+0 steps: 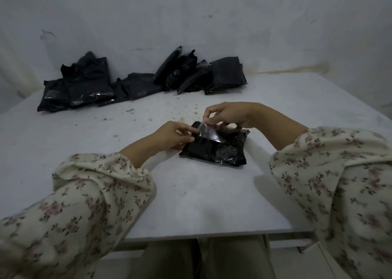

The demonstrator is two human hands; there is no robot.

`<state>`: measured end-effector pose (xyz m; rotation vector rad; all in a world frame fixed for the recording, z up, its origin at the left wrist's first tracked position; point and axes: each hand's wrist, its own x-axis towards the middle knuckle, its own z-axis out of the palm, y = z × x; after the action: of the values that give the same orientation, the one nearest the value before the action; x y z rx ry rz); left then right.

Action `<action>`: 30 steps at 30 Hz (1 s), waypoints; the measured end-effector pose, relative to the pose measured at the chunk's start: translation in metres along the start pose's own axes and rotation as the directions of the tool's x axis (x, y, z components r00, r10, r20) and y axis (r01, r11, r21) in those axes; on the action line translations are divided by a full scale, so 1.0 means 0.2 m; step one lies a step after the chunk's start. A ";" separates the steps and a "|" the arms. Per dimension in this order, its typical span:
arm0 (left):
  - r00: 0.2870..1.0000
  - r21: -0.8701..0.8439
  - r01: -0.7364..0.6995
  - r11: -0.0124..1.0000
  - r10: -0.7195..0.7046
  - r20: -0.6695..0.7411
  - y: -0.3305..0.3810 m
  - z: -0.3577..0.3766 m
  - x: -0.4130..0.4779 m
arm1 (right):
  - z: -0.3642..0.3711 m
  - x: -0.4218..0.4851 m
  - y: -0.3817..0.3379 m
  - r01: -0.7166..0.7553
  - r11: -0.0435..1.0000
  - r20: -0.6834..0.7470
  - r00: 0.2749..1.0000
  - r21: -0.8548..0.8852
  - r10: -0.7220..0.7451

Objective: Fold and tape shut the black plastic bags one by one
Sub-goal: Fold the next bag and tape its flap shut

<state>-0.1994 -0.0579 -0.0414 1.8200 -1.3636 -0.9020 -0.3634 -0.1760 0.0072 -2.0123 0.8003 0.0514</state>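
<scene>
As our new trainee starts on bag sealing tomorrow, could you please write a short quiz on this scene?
1. True or false: the black bag being taped is held up in the air.
2. Where are the other black bags? A) on the person's lap B) at the far side of the table, by the wall C) at the table's near edge
3. Which grip pinches the upper end of the clear tape strip?
Key: 1 false, it rests on the table; 2 B; 3 the right grip.
</scene>
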 end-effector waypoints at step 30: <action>0.872 0.650 -0.074 0.757 0.365 -0.326 -0.02 0.18 0.02 | -0.03 -0.17 0.14 -0.072 0.997 -0.148 0.986 -0.010 0.070</action>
<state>-0.2267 -0.0656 -0.0647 2.0869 -1.6403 0.1436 -0.4063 -0.1732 0.0013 -2.0193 0.9684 -0.0517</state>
